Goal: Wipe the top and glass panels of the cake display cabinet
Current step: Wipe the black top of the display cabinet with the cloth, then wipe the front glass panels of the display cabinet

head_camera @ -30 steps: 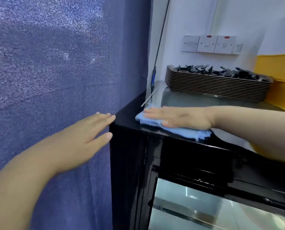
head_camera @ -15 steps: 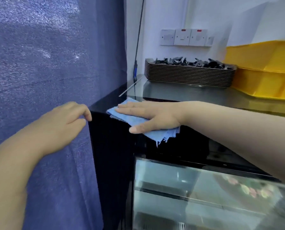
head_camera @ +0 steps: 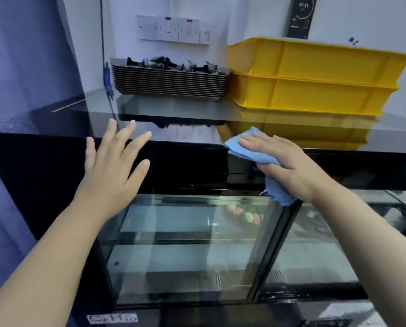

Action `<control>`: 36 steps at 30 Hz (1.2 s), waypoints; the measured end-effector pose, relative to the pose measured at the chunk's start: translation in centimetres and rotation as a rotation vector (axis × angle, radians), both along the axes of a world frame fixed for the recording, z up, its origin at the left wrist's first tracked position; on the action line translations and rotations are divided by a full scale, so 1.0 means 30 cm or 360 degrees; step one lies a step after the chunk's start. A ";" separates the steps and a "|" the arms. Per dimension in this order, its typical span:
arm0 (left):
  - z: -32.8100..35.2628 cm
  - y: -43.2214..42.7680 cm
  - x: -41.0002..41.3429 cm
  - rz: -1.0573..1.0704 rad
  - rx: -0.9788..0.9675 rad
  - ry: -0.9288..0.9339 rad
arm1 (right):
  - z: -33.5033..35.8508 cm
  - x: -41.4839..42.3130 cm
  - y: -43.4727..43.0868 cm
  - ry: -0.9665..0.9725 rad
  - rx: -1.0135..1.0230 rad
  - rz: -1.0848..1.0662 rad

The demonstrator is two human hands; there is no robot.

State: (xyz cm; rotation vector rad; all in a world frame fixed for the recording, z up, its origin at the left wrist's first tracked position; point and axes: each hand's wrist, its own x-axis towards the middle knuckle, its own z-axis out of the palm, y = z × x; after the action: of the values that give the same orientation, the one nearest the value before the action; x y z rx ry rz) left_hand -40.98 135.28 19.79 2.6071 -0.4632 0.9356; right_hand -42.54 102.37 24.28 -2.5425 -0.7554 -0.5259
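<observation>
The cake display cabinet has a glossy black top [head_camera: 197, 128] and a black front band above its glass panels [head_camera: 185, 232]. My right hand [head_camera: 287, 166] lies over the top's front edge with a blue cloth [head_camera: 242, 147] under it. The fingers lie on the cloth on top, the thumb holds it against the front band, and a loose end hangs down below the palm. My left hand [head_camera: 112, 166] is spread flat in front of the black band at the left, holding nothing. A decorated cake [head_camera: 244, 215] shows through the glass.
A stack of dark trays [head_camera: 171, 86] with black clips on it stands at the back of the top. Two stacked yellow crates [head_camera: 315, 74] stand to its right. A blue curtain [head_camera: 20, 67] hangs at the left, with wall sockets [head_camera: 173, 29] behind.
My view has swung right, from the cabinet's left corner to its front. The right hand has slid the cloth right along the front edge, and the left hand has left the corner and opened.
</observation>
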 end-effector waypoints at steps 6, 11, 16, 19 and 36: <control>-0.101 -0.039 -0.017 0.0100 -0.0022 -0.0010 | -0.370 -0.011 -0.177 -0.0455 -0.0225 -0.0898; -0.150 0.028 -0.021 0.0254 -0.0083 -0.0043 | -0.447 0.083 -0.056 -0.0728 -0.0172 -0.1085; -0.182 0.159 -0.007 0.0417 -0.0195 -0.0093 | -0.411 0.179 0.126 -0.0970 0.0033 -0.1093; -0.212 0.250 -0.006 0.0457 -0.0244 -0.0084 | -0.402 0.211 0.256 -0.1022 0.0293 -0.1238; -0.452 0.502 0.100 0.0341 0.0079 -0.0283 | -0.470 0.277 0.912 -0.1317 -0.0120 -0.0903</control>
State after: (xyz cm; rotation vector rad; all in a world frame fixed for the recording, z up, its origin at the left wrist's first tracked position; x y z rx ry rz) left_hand -37.97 150.35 6.23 2.6692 -0.2559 1.2477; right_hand -34.22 129.74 10.19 -2.5517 -0.2589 -1.8236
